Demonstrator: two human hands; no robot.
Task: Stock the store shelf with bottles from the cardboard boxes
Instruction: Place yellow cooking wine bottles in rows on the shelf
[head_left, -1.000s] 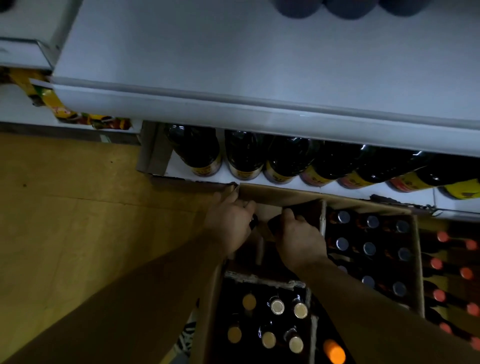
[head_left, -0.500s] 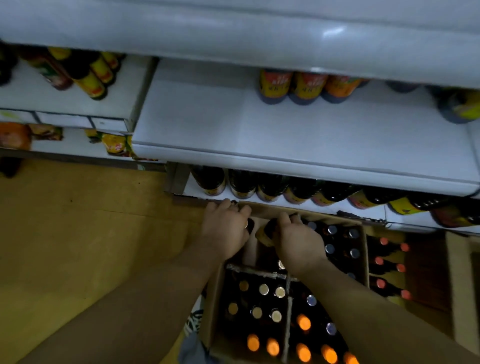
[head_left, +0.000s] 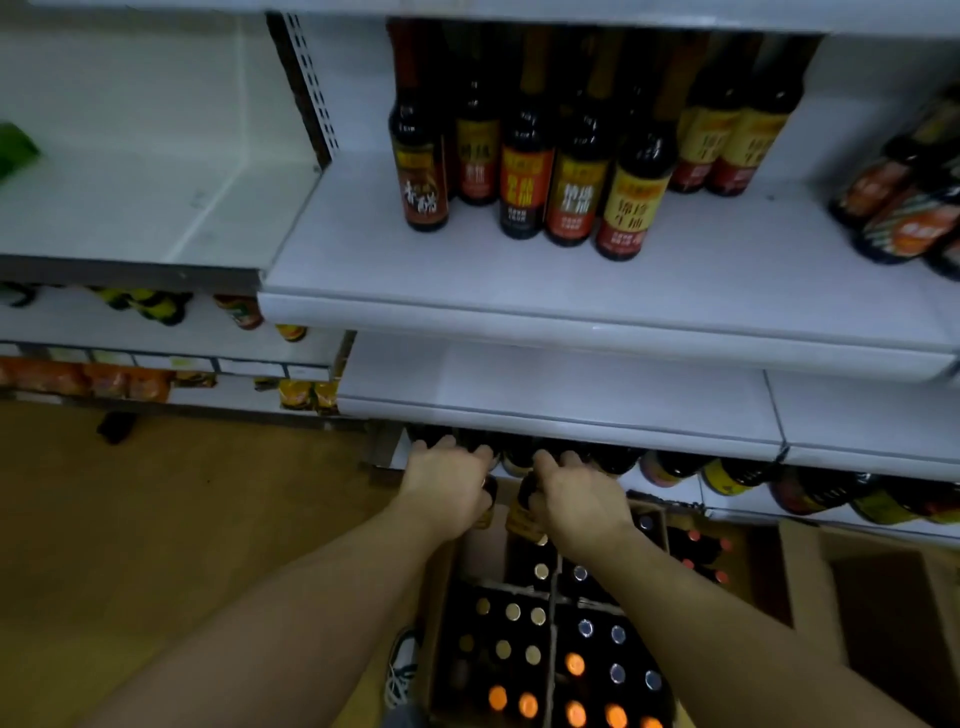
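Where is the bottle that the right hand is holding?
Head view, lower middle: the bottle is gripped by the right hand, just over the far end of the cardboard box, beside the left hand.

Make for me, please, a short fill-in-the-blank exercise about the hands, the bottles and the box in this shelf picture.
1. Together, the left hand and the right hand grip ____ dark bottles.
2. Below them stands an open box made of ____.
3. The bottle caps nearest the lower edge of the picture are ____.
4. A shoe with white laces shows to the ____ of that box.

Missing words: two; cardboard; orange; left.
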